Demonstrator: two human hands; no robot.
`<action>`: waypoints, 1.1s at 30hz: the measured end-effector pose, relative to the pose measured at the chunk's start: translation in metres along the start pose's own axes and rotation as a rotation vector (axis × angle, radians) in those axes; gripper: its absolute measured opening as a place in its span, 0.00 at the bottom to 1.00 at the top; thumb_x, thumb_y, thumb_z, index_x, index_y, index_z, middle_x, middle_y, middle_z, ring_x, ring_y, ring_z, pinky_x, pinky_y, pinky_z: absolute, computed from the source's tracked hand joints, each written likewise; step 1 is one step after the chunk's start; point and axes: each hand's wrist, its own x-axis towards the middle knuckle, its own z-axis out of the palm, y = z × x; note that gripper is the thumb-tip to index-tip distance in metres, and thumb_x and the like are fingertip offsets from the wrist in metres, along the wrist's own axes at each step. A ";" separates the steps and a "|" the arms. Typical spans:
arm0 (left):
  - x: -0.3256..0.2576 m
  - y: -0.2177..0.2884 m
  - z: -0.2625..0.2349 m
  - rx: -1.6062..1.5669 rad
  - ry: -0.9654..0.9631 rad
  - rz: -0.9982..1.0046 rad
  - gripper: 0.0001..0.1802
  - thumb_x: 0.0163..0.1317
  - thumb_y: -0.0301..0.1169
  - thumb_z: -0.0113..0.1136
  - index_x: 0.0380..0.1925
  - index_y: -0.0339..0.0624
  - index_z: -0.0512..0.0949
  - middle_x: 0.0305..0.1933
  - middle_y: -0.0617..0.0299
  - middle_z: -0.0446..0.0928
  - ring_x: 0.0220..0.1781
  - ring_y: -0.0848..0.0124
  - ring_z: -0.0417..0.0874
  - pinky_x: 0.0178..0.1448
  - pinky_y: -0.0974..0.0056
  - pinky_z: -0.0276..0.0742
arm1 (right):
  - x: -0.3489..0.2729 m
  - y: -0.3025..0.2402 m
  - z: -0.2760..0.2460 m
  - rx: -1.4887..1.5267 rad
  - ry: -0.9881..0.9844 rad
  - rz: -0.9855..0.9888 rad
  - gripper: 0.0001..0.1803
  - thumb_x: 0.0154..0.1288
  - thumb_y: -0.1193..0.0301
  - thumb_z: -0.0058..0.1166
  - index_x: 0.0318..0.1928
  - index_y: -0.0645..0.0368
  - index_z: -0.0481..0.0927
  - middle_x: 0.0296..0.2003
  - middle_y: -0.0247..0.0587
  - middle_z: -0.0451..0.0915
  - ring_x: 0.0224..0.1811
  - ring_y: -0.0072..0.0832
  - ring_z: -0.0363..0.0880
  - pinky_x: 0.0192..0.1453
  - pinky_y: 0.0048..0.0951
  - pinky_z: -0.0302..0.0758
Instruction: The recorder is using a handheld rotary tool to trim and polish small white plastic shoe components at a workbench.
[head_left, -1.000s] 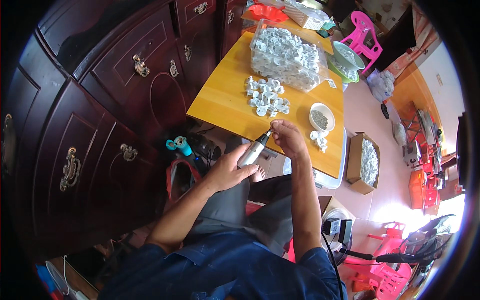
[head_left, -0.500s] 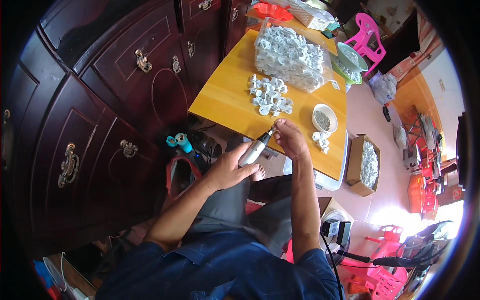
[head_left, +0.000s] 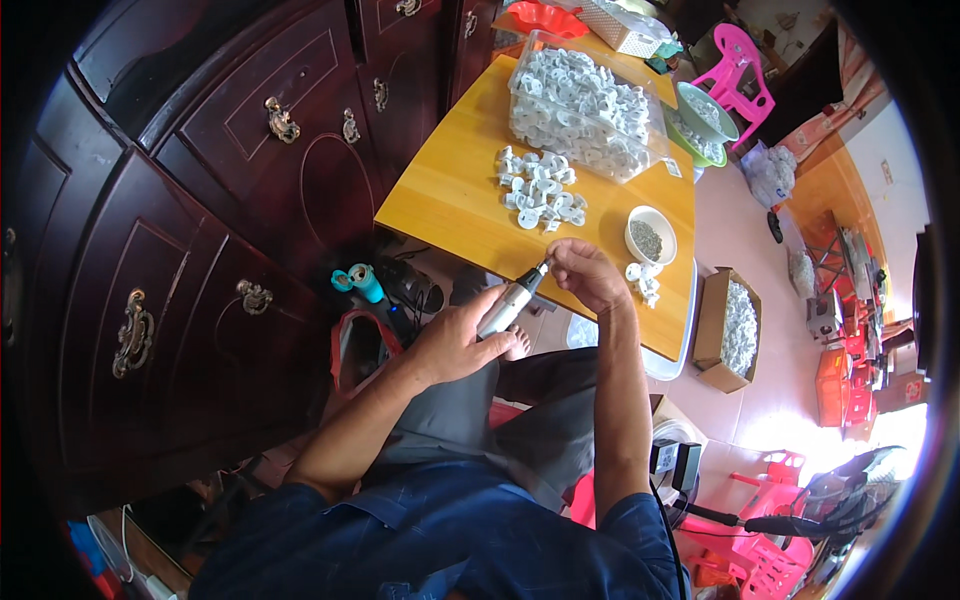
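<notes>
Left hand (head_left: 460,338) grips a silver, black-nosed tool (head_left: 506,308).

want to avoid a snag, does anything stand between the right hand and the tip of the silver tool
Nothing visible does: the right hand is right at the tip of the silver tool, which the left hand holds. The white bowl stands off to the right, out of the way.
</notes>
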 end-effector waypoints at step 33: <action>0.002 -0.011 0.006 0.000 0.096 -0.032 0.34 0.64 0.40 0.64 0.66 0.38 0.67 0.39 0.48 0.83 0.31 0.62 0.86 0.40 0.59 0.80 | 0.010 0.021 0.012 -0.505 0.559 -0.260 0.17 0.69 0.71 0.55 0.56 0.62 0.78 0.31 0.38 0.80 0.29 0.22 0.82 0.33 0.24 0.79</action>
